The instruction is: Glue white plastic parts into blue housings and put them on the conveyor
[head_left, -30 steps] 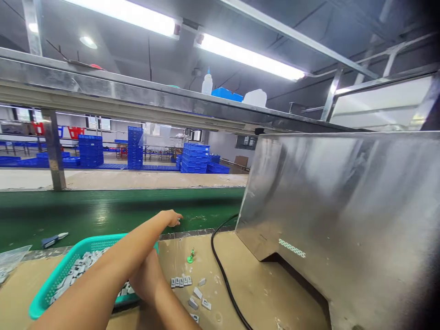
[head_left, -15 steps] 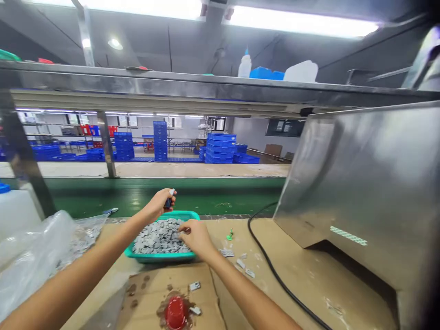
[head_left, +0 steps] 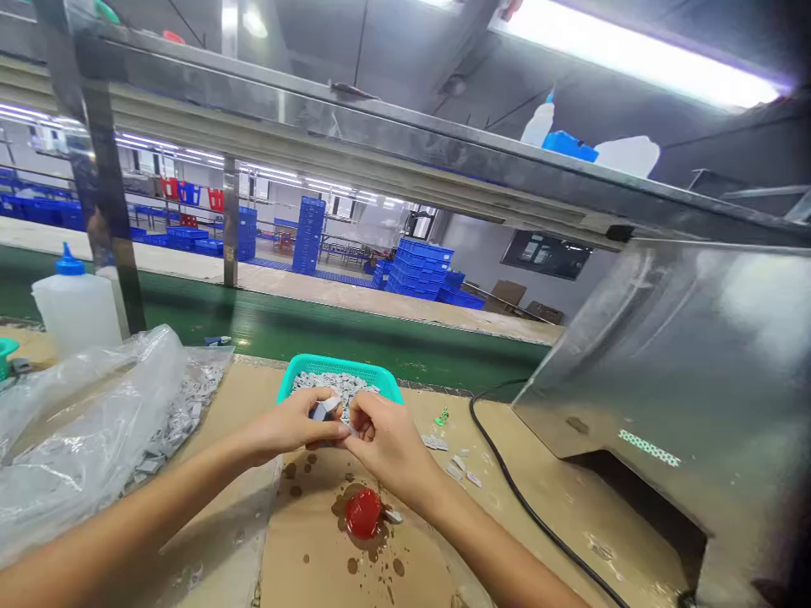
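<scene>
My left hand (head_left: pixel 304 422) is closed on a small grey-and-white part (head_left: pixel 325 409), just in front of a teal basket (head_left: pixel 394 390) full of small grey pieces (head_left: pixel 335 385). Right beside it, my right hand (head_left: pixel 380 426) has its fingers pinched together close to the left fingertips; what they hold, if anything, is too small to name. Below the hands a red cup-like object (head_left: pixel 363 513) sits on wet-spotted cardboard (head_left: pixel 317 557), with a small grey piece (head_left: pixel 394 516) at its right.
Plastic bags (head_left: pixel 95 431) with grey pieces and a white bottle (head_left: pixel 79 308) stand left. A black cable (head_left: pixel 513 511) runs beside a metal housing (head_left: pixel 697 355) at right. A green conveyor (head_left: pixel 259 325) and an overhead shelf (head_left: pixel 405 139) lie beyond.
The view has tilted and shifted left. My left hand has come down in front of the basket, and my right hand has left the pieces to meet it. One grey piece on the cardboard is now out of sight.
</scene>
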{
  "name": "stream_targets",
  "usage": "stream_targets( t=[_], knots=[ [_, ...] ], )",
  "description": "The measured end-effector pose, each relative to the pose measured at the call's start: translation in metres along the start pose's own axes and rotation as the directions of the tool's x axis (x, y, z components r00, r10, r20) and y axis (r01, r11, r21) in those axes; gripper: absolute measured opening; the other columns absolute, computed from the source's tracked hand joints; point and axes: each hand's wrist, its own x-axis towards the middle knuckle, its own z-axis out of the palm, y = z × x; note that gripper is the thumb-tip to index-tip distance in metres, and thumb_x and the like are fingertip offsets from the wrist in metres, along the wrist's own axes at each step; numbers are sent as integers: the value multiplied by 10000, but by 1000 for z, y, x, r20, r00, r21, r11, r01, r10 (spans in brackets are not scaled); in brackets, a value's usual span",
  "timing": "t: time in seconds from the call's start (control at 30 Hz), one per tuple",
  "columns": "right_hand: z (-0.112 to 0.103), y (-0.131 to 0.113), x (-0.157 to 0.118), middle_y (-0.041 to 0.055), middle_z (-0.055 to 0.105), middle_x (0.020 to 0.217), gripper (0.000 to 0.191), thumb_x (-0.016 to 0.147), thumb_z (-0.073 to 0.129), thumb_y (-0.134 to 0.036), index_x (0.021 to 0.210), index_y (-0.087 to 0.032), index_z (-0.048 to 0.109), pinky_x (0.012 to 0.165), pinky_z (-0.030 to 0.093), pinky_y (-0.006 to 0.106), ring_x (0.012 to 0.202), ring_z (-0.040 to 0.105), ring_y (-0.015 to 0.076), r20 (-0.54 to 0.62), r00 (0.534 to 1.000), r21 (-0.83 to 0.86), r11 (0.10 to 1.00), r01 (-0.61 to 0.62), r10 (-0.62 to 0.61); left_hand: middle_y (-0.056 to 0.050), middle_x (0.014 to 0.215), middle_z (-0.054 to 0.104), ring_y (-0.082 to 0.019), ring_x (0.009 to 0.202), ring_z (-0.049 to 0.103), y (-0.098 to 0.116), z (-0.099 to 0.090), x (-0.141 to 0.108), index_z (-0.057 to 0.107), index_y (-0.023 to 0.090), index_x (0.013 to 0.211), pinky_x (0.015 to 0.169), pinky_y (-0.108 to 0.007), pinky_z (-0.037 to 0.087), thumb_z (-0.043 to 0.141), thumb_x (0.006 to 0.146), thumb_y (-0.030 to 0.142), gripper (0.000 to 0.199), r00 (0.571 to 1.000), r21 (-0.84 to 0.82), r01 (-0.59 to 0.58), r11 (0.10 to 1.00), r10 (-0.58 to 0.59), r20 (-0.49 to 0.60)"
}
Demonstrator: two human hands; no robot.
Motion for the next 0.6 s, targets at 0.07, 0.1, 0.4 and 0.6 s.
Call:
stream_targets(
  t=[0.07, 0.1, 0.4, 0.6],
  knots=[
    [0, 0, -4, -26, 470, 590, 179, 679, 554, -89, 568, -176, 444, 490, 353, 206, 554, 439, 105, -38, 999, -8, 1000, 28, -29, 62, 581, 384, -70, 523, 335, 0, -2, -2, 403, 176, 646, 466, -199, 264, 586, 642, 241, 194, 1000, -75, -4, 997, 4, -9],
    [0, 0, -6, -14, 495, 615, 157, 695, 545, -93, 582, -174, 473, 519, 378, 215, 584, 464, 112, -60, 996, -5, 998, 64, -64, 65, 582, 380, -69, 528, 332, 0, -3, -3, 396, 179, 644, 470, -198, 263, 591, 633, 231, 202, 1000, -121, -3, 993, 0, -26],
    [-14, -7, -19, 27, 625, 746, 133, 751, 511, -117, 741, -193, 620, 661, 470, 259, 714, 580, 140, -101, 974, -56, 979, 196, -201, 78, 556, 366, -51, 492, 311, 1, 4, -10, 416, 176, 641, 447, -194, 228, 625, 598, 217, 218, 997, -350, 82, 933, -80, 18],
    [-18, 3, -49, 33, 633, 698, 121, 710, 543, -129, 690, -194, 644, 543, 482, 239, 640, 589, 151, 17, 990, 0, 990, -141, 141, 28, 667, 443, -75, 587, 418, -7, -14, -4, 496, 154, 719, 516, -208, 335, 545, 637, 146, 96, 985, -402, 145, 904, -168, -24]
  ],
)
